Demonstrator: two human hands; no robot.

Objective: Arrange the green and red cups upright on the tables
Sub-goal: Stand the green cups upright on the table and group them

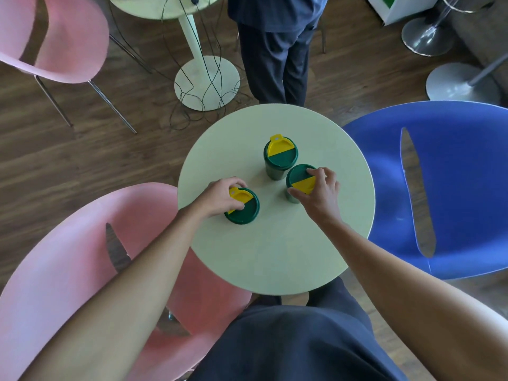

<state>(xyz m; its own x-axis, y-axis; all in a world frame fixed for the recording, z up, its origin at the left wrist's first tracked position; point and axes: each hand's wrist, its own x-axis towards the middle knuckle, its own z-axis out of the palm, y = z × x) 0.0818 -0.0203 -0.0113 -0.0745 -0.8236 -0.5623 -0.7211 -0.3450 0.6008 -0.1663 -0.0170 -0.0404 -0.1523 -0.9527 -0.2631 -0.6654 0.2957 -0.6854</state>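
Observation:
Three green cups with green-and-yellow lids stand upright on a round pale-green table (275,257). My left hand (220,195) grips the lid of the left green cup (246,211) from above, near the table's left edge. My right hand (319,191) grips the top of the right green cup (298,177). The third green cup (280,156) stands free just behind the right one, almost touching it. No red cup is in view.
A pink chair (68,265) stands at the near left, a blue chair (453,188) at the right. Behind the table a person's legs (277,64) stand close. A second round table's base (207,81) with tangled cables and another pink chair (55,39) lie beyond.

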